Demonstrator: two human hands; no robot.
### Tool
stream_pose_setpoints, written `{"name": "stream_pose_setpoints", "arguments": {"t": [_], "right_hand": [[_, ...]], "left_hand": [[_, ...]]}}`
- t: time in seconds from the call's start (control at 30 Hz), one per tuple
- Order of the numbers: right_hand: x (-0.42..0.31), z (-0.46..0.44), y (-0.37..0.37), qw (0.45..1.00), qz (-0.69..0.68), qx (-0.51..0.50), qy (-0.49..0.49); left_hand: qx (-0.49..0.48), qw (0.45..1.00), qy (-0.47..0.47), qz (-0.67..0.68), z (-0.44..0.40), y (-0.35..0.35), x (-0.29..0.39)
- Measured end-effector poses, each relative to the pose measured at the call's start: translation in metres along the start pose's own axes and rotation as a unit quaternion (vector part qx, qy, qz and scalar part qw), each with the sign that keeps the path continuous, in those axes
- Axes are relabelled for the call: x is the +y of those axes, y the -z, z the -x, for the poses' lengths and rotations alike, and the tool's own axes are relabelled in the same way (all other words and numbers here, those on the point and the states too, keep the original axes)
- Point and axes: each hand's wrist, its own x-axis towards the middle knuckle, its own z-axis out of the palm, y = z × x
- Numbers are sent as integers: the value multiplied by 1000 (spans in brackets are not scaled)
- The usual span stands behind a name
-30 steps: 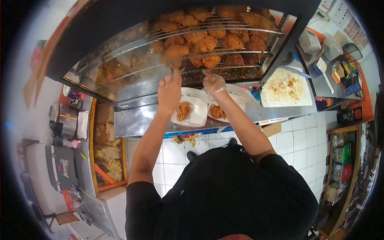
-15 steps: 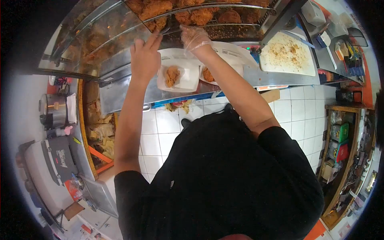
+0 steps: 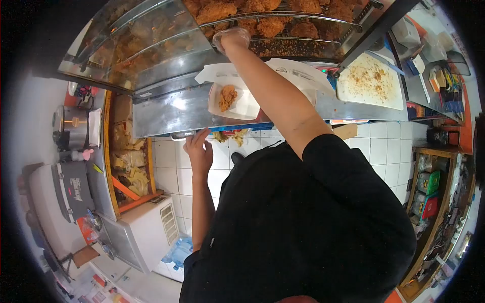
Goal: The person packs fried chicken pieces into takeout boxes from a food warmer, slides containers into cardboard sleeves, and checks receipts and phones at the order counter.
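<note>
My right hand (image 3: 232, 39), in a clear plastic glove, reaches into the glass display case (image 3: 166, 45) at its lower edge, beside the pieces of fried chicken (image 3: 273, 26). Its fingers are hidden there, so whatever they touch or hold does not show. Below that forearm, an open white paper box (image 3: 246, 107) stands on the metal counter (image 3: 166, 113) with one piece of fried chicken (image 3: 228, 98) inside. A second open paper box (image 3: 298, 76) is partly covered by my right forearm. My bare left hand (image 3: 198, 151) is at the counter's front edge, fingers apart and holding nothing.
A white cutting board (image 3: 370, 83) covered in crumbs lies to the right, with a knife (image 3: 385, 61) along its far edge. Wooden shelves with packages (image 3: 134, 166) stand at the left. A white cabinet (image 3: 151, 227) and blue water bottles (image 3: 178, 251) are lower left.
My left hand has left the display case front and come back to the counter's front edge. My right hand has shifted left and reaches further into the case.
</note>
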Motion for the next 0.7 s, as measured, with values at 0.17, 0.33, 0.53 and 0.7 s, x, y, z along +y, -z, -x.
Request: {"name": "stream_pose_setpoints", "arguments": {"t": [0.17,0.33,0.53,0.7], "right_hand": [[13,-27,5,944,252,-89,192],[34,-20,36,954,261,84,124],[38,-23,48,955,268,113,63],[39,-18,61,954,270,129,5]], "left_hand": [[-49,995,87,-11,48,-11,-18],[-40,993,115,-6,53,-12,-26],[-47,992,120,13,52,-21,-24],[-57,990,125,22,53,-30,-27]]}}
